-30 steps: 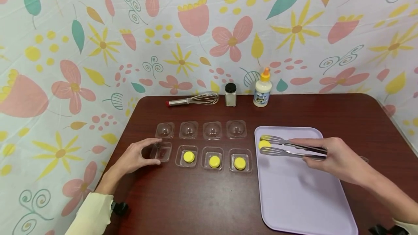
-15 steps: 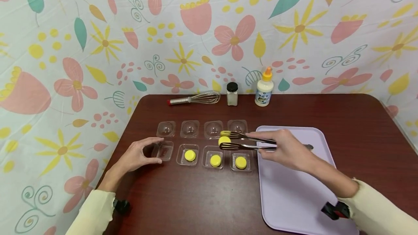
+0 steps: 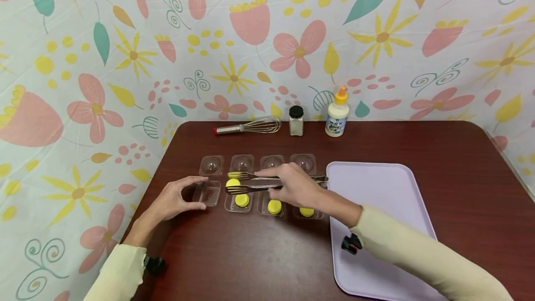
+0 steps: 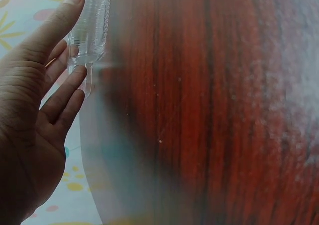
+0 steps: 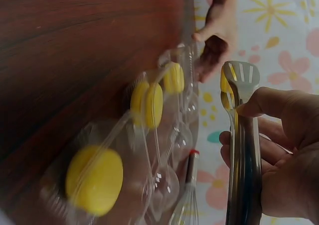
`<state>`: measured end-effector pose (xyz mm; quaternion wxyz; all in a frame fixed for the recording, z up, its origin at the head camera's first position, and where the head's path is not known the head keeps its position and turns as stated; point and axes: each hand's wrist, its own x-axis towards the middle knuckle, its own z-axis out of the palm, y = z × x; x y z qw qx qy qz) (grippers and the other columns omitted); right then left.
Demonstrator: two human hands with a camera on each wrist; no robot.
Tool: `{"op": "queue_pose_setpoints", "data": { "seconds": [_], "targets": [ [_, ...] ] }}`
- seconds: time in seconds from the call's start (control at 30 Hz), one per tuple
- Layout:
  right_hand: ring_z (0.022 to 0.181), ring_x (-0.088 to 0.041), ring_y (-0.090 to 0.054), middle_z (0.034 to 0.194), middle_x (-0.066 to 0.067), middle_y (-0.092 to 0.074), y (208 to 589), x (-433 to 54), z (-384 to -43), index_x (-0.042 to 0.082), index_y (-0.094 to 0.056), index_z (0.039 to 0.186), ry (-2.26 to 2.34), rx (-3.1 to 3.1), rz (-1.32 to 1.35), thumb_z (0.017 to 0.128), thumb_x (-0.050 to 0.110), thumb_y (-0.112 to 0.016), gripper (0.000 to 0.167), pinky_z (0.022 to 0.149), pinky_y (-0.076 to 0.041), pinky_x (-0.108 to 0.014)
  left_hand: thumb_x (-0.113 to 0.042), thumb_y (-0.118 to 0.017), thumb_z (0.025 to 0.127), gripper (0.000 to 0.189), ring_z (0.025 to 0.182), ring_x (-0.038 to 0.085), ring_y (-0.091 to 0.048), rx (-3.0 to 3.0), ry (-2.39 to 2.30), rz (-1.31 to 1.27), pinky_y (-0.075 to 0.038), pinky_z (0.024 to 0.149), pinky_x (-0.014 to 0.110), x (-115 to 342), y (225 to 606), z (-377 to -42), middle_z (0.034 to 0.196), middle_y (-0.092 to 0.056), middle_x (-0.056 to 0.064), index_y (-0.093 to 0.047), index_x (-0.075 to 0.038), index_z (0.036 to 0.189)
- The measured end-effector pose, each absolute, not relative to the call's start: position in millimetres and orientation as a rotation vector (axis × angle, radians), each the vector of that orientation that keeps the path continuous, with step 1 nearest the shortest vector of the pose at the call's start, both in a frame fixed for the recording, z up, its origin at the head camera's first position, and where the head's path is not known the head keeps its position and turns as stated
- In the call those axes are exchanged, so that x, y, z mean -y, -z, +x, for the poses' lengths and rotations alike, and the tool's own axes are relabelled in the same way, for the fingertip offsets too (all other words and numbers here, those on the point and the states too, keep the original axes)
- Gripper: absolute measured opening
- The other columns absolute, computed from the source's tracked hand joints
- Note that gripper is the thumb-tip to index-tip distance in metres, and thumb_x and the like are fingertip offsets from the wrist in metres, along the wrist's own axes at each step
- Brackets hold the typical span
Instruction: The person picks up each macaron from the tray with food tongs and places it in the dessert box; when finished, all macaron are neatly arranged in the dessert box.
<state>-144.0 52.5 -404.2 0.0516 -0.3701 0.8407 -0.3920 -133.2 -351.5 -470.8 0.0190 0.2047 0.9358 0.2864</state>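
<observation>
In the head view my left hand (image 3: 175, 199) holds the leftmost clear plastic box (image 3: 210, 193), thumb on the near side and fingers on the far side. Its hinged lid (image 3: 211, 165) lies open behind it. My right hand (image 3: 296, 184) grips metal serving tongs (image 3: 251, 188) with slotted ends. A yellow macaron (image 3: 232, 184) is pinched between those ends, above the second box from the left. Three more boxes each contain a yellow macaron; the nearest one (image 5: 94, 180) shows large in the right wrist view. In the left wrist view, thumb and fingertips touch the box (image 4: 92, 31).
A lilac tray (image 3: 376, 236) lies on the right of the dark wooden table (image 3: 251, 254). Along the back stand a whisk (image 3: 251, 127) lying flat, a black-capped jar (image 3: 296, 122) and a white bottle (image 3: 336, 113) with an orange tip. Flowered cloth hangs behind.
My right hand has carried the tongs and a macaron from the tray leftward across the row of boxes. The left hand has stayed at the leftmost box.
</observation>
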Motion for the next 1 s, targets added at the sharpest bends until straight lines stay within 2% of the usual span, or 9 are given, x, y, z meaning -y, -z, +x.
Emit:
{"op": "queue_pose_setpoints", "data": {
  "seconds": [0.13,0.23,0.37,0.47,0.57,0.63,0.73,0.83,1.0],
  "targets": [
    [0.045,0.003,-0.022,0.064,0.005,-0.055,411.1,-25.4,-150.6,0.010,-0.073,0.137,1.134,-2.568,-1.141,0.082,-0.008,-0.071,0.059,0.045,-0.027,-0.018,-0.046,-0.097,0.076,0.077,0.130,0.029,-0.064,-2.906,-0.883,0.623,-0.053,0.104,0.057,351.6,470.6,-132.9,0.142,-0.067,0.002,-0.068,-0.024,0.143],
    [0.045,0.001,-0.019,0.054,0.002,-0.052,413.7,-8.3,-154.3,0.010,-0.073,0.137,1.099,-2.568,-1.142,0.082,-0.006,-0.072,0.057,0.044,-0.024,-0.018,-0.047,-0.096,0.075,0.077,0.131,0.028,-0.063,-2.910,-0.873,0.623,-0.053,0.105,0.057,351.7,471.1,-133.1,0.142,-0.068,0.001,-0.068,-0.024,0.143],
    [0.044,-0.001,-0.017,0.059,-0.003,-0.062,413.9,10.0,-159.5,0.009,-0.073,0.137,1.063,-2.588,-1.127,0.082,-0.005,-0.072,0.056,0.042,-0.022,-0.018,-0.046,-0.098,0.074,0.076,0.131,0.027,-0.064,-2.912,-0.877,0.622,-0.052,0.105,0.056,351.3,471.6,-134.0,0.141,-0.068,-0.001,-0.069,-0.024,0.141],
    [0.043,-0.001,-0.019,0.082,-0.010,-0.076,413.9,21.1,-163.7,0.010,-0.073,0.136,1.035,-2.608,-1.098,0.081,-0.007,-0.072,0.058,0.041,-0.023,-0.018,-0.045,-0.098,0.074,0.076,0.129,0.028,-0.065,-2.929,-0.869,0.633,-0.053,0.104,0.056,350.8,472.2,-135.3,0.139,-0.069,0.002,-0.069,-0.022,0.141],
    [0.042,-0.001,-0.020,0.109,-0.017,-0.078,414.5,30.8,-165.9,0.011,-0.073,0.137,1.006,-2.599,-1.060,0.083,-0.008,-0.073,0.058,0.041,-0.023,-0.017,-0.042,-0.099,0.073,0.077,0.126,0.031,-0.066,-2.951,-0.851,0.640,-0.054,0.103,0.056,350.7,472.4,-135.9,0.137,-0.070,0.006,-0.069,-0.016,0.139],
    [0.043,-0.001,-0.020,0.114,-0.018,-0.077,415.3,36.1,-166.6,0.011,-0.073,0.138,0.972,-2.598,-1.050,0.083,-0.007,-0.073,0.058,0.041,-0.023,-0.017,-0.040,-0.100,0.073,0.077,0.126,0.033,-0.066,-2.958,-0.844,0.636,-0.054,0.103,0.057,350.5,472.2,-135.8,0.136,-0.071,0.009,-0.069,-0.013,0.138],
    [0.044,-0.001,-0.021,0.095,-0.014,-0.075,416.8,41.2,-167.0,0.012,-0.072,0.139,0.916,-2.610,-1.046,0.083,-0.006,-0.073,0.058,0.041,-0.023,-0.018,-0.040,-0.100,0.072,0.078,0.126,0.035,-0.066,-2.958,-0.843,0.625,-0.054,0.103,0.057,350.3,472.3,-135.8,0.136,-0.070,0.011,-0.069,-0.010,0.138],
    [0.045,-0.002,-0.020,0.073,-0.004,-0.061,418.6,43.7,-167.6,0.012,-0.072,0.139,0.881,-2.624,-1.048,0.083,-0.006,-0.073,0.059,0.042,-0.023,-0.018,-0.041,-0.100,0.073,0.079,0.127,0.035,-0.066,-2.952,-0.849,0.618,-0.053,0.103,0.058,350.0,472.8,-135.8,0.137,-0.070,0.012,-0.069,-0.010,0.138],
    [0.045,-0.002,-0.019,0.062,0.004,-0.042,421.4,46.1,-168.1,0.012,-0.072,0.140,0.879,-2.612,-1.046,0.083,-0.007,-0.073,0.060,0.041,-0.022,-0.018,-0.041,-0.100,0.073,0.079,0.127,0.036,-0.065,-2.950,-0.860,0.597,-0.053,0.103,0.059,351.0,473.9,-135.2,0.137,-0.070,0.013,-0.068,-0.010,0.138]
  ]
}}
